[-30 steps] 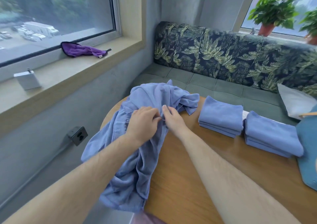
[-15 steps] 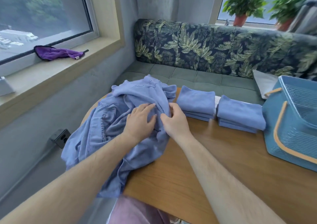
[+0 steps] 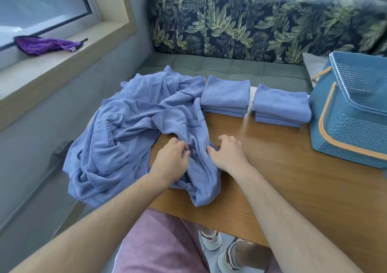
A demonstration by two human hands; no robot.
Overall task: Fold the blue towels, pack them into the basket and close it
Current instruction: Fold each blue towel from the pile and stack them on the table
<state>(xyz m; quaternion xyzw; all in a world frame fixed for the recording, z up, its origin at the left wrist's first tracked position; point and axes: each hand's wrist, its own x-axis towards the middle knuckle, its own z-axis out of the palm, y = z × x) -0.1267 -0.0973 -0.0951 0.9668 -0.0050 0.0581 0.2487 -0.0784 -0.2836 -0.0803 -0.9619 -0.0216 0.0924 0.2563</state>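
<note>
Though beside the basket [image 3: 343, 130], folded stacks [image 3: 225, 94] between it and crumpled towels [image 3: 129, 113].

A home sitting nook is suggested: a wooden table [image 3: 282, 168] is set against a cushioned bench [image 3: 230, 65] (leaf-print backrest), and a window sill [image 3: 62, 63] with a purple cloth [image 3: 46, 44] is seen beside it.

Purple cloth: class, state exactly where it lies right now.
In the head view the purple cloth lies at upper left on the window sill, beside the glass, well apart from the crumpled blue towels on the table.
</note>
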